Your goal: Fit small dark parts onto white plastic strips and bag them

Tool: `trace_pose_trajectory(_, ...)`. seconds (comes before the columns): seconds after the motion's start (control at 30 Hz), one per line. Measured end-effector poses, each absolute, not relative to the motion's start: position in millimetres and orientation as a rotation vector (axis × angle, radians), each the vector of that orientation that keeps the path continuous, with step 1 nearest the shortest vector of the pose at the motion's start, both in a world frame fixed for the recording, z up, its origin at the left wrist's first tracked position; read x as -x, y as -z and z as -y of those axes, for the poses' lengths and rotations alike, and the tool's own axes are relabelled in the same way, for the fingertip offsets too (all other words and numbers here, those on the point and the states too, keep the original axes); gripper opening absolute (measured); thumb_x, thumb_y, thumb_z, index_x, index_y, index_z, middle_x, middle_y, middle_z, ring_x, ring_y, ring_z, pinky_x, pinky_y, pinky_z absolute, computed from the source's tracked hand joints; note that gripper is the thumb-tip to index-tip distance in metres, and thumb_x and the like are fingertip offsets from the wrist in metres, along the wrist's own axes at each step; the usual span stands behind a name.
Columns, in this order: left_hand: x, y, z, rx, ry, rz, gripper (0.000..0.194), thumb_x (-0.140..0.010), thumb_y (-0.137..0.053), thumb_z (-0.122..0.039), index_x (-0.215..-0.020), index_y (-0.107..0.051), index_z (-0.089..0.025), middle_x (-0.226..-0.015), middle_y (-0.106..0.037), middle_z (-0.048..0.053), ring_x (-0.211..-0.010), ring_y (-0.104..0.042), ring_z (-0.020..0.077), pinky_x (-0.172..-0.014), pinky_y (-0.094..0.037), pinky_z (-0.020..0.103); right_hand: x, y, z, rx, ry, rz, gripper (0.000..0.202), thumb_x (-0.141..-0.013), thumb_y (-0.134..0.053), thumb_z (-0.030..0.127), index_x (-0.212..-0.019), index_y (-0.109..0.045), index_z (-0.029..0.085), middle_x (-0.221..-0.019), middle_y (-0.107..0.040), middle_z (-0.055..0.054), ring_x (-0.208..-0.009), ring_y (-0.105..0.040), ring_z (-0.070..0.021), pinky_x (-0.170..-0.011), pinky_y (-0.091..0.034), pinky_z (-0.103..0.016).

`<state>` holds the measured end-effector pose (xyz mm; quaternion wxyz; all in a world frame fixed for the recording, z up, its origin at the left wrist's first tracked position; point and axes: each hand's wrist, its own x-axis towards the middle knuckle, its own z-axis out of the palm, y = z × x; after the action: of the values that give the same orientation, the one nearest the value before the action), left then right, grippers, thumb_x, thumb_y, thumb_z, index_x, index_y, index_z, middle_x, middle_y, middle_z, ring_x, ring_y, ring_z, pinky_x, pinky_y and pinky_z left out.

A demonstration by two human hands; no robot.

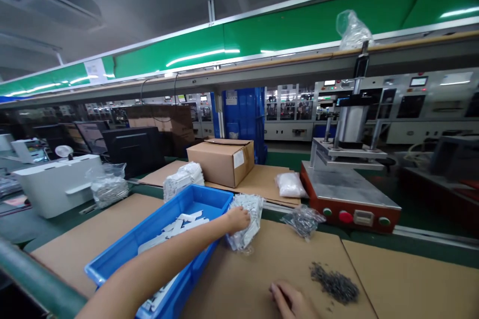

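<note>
- Resting my left hand on the clear bag of white strips, I have my forearm across the blue bin. The fingers are curled down against the bag; whether they have hold of any strips, I cannot tell.
- My right hand is at the bottom edge of view, over the cardboard sheet, thumb and forefinger close together. I cannot tell whether something small is pinched there; the rest of the hand is cut off.
- To take from this bag well, I'd get my fingertips around a few strips rather than the loose plastic, then lift gently so the bag doesn't tip and spill. The plastic looks thin and could cling or bunch.
- Keeping my forearm high would help, since it passes over the loose strips lying at mixed angles in the bin.
- The bag lies right under my left hand, just beside the bin's right wall. From my right hand, it is farther off and to the left.
- Near my right hand, on its right and apart from it, is a pile of small dark bits. A smaller clear bag lies beyond, near the press.
</note>
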<state>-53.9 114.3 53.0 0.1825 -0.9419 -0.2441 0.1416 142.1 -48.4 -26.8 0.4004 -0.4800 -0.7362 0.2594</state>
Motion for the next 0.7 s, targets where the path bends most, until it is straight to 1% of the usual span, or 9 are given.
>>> trace_pose_trajectory(0.1, 56.7, -50.8, -113.9, 2.663, -0.427, 0.682, 0.031, -0.048, -0.064, -0.005, -0.078, -0.056, -0.012, -0.072, -0.063, 0.011, -0.067, -0.057, 0.0226, -0.062, -0.04, 0.031, -143.9, 22.5, 49.8, 1.193, -0.633, 1.874, 0.037, -0.081, -0.036, 0.043, -0.066, -0.061, 0.021, -0.061, -0.063, -0.004, -0.059, -0.058, -0.0161, -0.056, -0.04, -0.019)
trace_pose_trajectory(0.2, 62.5, -49.9, -111.4, 2.665, -0.438, 0.694, 0.029, -0.054, -0.059, -0.005, -0.082, -0.055, -0.011, -0.073, -0.063, 0.012, -0.063, -0.058, 0.0219, -0.058, -0.041, 0.03, -143.8, 24.4, 49.8, 1.185, -0.628, 1.896, 0.036, -0.082, -0.036, 0.042, -0.066, -0.061, 0.021, -0.062, -0.063, -0.004, -0.059, -0.057, -0.0158, -0.056, -0.039, -0.018)
trace_pose_trajectory(0.37, 69.3, -49.3, -106.1, 2.692, -0.451, 0.719, 0.024, -0.058, -0.054, -0.003, -0.08, -0.054, -0.013, -0.077, -0.063, 0.01, -0.068, -0.059, 0.0194, -0.057, -0.043, 0.025, -143.4, 29.0, 49.7, 1.161, -0.603, 1.932, 0.034, -0.083, -0.035, 0.038, -0.067, -0.06, 0.02, -0.062, -0.063, -0.003, -0.059, -0.056, -0.015, -0.056, -0.038, -0.018)
trace_pose_trajectory(0.6, 74.6, -49.4, -105.8, 2.71, -0.396, 0.83, 0.021, -0.061, -0.051, 0.0, -0.078, -0.053, -0.014, -0.077, -0.064, 0.009, -0.074, -0.059, 0.0188, -0.065, -0.044, 0.025, -143.6, 28.0, 50.5, 1.213, -0.568, 2.008, 0.038, -0.084, -0.032, 0.038, -0.065, -0.058, 0.019, -0.061, -0.061, -0.004, -0.058, -0.055, -0.0147, -0.055, -0.037, -0.018)
trace_pose_trajectory(0.7, 74.0, -54.0, -107.2, 2.705, -0.419, 0.887, 0.02, -0.061, -0.051, -0.001, -0.077, -0.054, -0.013, -0.075, -0.064, 0.01, -0.074, -0.059, 0.0202, -0.064, -0.044, 0.027, -144.1, 30.7, 49.3, 1.217, -0.548, 2.027, 0.037, -0.084, -0.031, 0.038, -0.065, -0.057, 0.019, -0.061, -0.061, -0.004, -0.058, -0.055, -0.0143, -0.056, -0.037, -0.018)
